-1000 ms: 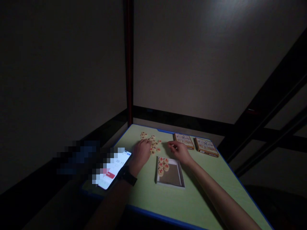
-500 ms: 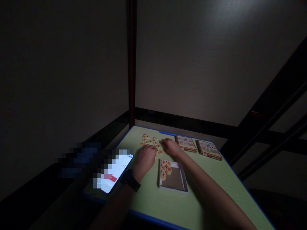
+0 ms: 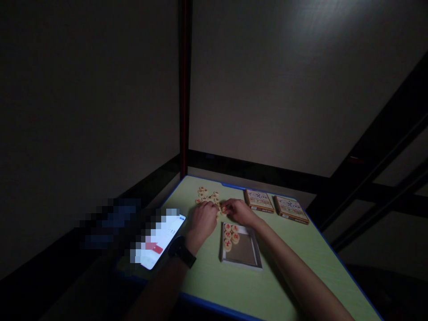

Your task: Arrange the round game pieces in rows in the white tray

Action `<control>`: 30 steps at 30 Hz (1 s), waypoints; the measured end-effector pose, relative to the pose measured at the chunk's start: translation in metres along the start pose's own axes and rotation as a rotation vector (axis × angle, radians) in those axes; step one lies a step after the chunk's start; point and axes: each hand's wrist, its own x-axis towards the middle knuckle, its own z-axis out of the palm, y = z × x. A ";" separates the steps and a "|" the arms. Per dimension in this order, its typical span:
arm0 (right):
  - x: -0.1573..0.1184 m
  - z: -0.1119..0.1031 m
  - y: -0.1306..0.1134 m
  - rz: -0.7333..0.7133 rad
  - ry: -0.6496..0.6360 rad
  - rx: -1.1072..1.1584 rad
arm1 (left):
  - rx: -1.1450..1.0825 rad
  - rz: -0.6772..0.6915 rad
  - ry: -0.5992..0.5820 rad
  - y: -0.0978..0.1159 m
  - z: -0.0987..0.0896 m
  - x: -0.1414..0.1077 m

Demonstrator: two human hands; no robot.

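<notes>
Round wooden Chinese chess pieces (image 3: 202, 190) with painted characters lie scattered at the far side of the table. My left hand (image 3: 203, 219), a dark watch on its wrist, is over the near edge of the pile. Its fingers are curled down, and what they hold, if anything, is hidden. Just to the right, my right hand (image 3: 238, 211) pinches one Chinese chess piece (image 3: 224, 209) at its fingertips. Nearer to me sits an open shallow box (image 3: 242, 266). Several pieces with red characters (image 3: 235, 238) lie face up along its left side.
Two printed flat boxes (image 3: 259, 201) lie at the far right of the green table (image 3: 301, 249), which has a blue edge. A lit phone (image 3: 160, 245) rests on the left, beside my left forearm. Walls stand behind the table.
My right hand has moved left and slightly toward me, from beside the pile to a piece at its right edge. My left hand has barely moved.
</notes>
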 end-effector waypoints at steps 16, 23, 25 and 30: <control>0.001 0.003 -0.007 -0.030 -0.024 0.027 | -0.034 -0.011 0.003 0.000 0.003 0.001; -0.005 -0.006 -0.012 -0.006 0.087 0.083 | -0.424 -0.097 0.073 0.000 0.008 0.010; -0.009 -0.008 -0.016 0.021 0.214 0.179 | -0.851 -0.159 0.043 0.002 0.012 0.015; -0.022 -0.007 -0.035 0.066 0.471 0.348 | -1.762 -0.097 -0.090 0.005 0.018 0.018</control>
